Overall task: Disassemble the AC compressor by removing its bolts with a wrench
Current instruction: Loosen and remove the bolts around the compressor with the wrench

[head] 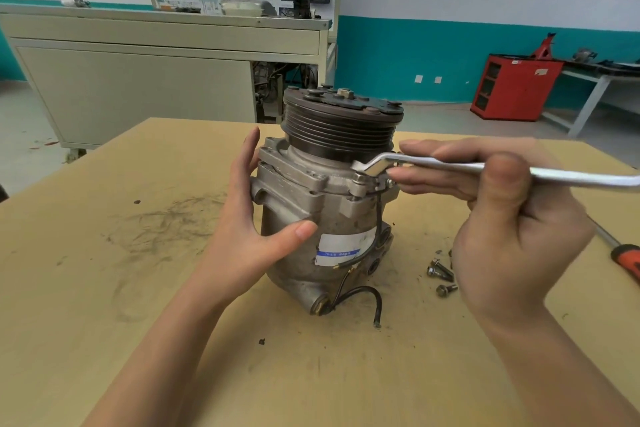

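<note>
The grey AC compressor (325, 204) stands upright in the middle of the wooden table, its black ribbed pulley (341, 125) on top. My left hand (256, 215) holds its left side, fingers straight up along the housing and thumb pressed on the front. My right hand (498, 204) grips a silver offset ring wrench (450, 166). The wrench's ring end sits on a bolt at the compressor's upper right flange (360, 180). Three removed bolts (441, 276) lie on the table to the right of the compressor.
A black wire (367, 295) trails from the compressor's base toward me. An orange-handled screwdriver (627, 260) lies at the table's right edge (616, 166). A beige workbench (166, 55) and a red cabinet (512, 87) stand behind the table.
</note>
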Action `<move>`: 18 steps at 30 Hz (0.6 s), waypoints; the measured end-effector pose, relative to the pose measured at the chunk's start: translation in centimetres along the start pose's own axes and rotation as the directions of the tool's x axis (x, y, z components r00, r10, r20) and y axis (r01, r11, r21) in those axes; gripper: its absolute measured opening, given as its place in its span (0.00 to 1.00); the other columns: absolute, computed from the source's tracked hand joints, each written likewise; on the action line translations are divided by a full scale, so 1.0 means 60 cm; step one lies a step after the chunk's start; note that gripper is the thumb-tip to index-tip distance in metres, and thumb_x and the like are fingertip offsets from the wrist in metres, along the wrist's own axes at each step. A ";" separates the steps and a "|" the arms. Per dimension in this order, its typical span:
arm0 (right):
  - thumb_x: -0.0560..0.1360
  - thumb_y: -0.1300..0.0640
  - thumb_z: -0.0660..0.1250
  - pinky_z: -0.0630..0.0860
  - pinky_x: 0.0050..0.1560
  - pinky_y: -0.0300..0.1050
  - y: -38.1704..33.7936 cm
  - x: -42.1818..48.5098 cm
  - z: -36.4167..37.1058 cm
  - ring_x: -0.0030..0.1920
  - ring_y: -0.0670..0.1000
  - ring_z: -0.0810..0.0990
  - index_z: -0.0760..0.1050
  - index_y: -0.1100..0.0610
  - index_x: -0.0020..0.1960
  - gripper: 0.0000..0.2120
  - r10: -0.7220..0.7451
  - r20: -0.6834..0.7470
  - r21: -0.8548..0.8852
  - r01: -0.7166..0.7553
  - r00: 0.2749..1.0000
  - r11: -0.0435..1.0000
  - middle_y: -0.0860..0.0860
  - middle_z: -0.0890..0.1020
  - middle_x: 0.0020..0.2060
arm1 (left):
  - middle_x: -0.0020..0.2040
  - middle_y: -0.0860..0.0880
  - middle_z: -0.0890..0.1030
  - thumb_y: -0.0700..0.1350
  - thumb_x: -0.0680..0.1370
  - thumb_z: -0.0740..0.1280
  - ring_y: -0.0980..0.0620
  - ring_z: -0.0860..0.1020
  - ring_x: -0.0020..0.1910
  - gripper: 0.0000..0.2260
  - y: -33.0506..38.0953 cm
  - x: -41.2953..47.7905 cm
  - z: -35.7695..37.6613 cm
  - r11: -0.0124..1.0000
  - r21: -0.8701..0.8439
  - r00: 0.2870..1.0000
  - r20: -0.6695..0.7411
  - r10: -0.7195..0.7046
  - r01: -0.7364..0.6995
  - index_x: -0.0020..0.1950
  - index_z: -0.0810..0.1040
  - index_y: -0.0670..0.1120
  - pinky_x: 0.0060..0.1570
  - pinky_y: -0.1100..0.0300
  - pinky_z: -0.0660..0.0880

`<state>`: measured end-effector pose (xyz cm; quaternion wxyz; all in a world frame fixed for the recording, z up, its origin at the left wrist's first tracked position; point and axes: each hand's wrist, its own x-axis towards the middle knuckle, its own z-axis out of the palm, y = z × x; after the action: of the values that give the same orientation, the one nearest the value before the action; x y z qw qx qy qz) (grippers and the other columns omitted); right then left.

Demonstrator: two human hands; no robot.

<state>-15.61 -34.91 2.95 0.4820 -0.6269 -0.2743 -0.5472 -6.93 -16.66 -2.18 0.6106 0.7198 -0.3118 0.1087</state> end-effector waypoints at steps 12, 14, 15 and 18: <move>0.82 0.53 0.53 0.79 0.39 0.39 -0.002 -0.012 0.005 0.43 0.47 0.84 0.72 0.61 0.50 0.13 -0.048 0.072 0.024 0.046 0.996 0.999 0.57 0.79 0.44 | 0.76 0.63 0.62 0.76 0.60 0.69 0.60 0.60 0.76 0.48 -0.001 0.000 0.001 1.000 0.008 1.000 -0.003 0.020 -0.020 0.75 0.51 0.69 0.74 0.54 0.61; 0.82 0.53 0.53 0.79 0.39 0.39 -0.002 -0.012 0.009 0.42 0.47 0.84 0.72 0.62 0.49 0.14 -0.042 0.054 0.024 0.041 0.998 0.999 0.57 0.79 0.43 | 0.76 0.63 0.61 0.76 0.60 0.69 0.60 0.60 0.76 0.48 -0.001 0.001 0.002 1.000 0.003 1.000 -0.005 0.026 -0.026 0.75 0.51 0.68 0.74 0.52 0.61; 0.82 0.53 0.54 0.79 0.38 0.39 -0.002 -0.011 0.011 0.42 0.47 0.84 0.72 0.62 0.48 0.15 -0.040 0.044 0.020 0.039 0.998 0.999 0.57 0.79 0.43 | 0.76 0.63 0.62 0.76 0.60 0.69 0.60 0.61 0.75 0.48 -0.001 0.001 0.002 1.000 0.001 1.000 -0.004 0.027 -0.027 0.75 0.52 0.68 0.74 0.52 0.61; 0.82 0.52 0.54 0.80 0.34 0.44 -0.002 -0.001 0.013 0.39 0.47 0.85 0.72 0.62 0.47 0.15 -0.026 0.010 -0.026 0.027 1.000 0.999 0.55 0.81 0.39 | 0.75 0.61 0.63 0.76 0.60 0.69 0.59 0.62 0.75 0.49 -0.001 0.000 0.002 1.000 -0.008 1.000 -0.002 0.026 -0.026 0.76 0.52 0.67 0.74 0.52 0.62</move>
<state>-15.43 -34.15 2.98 0.4652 -0.6322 -0.2778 -0.5539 -6.92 -16.79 -2.26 0.6123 0.7132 -0.3210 0.1157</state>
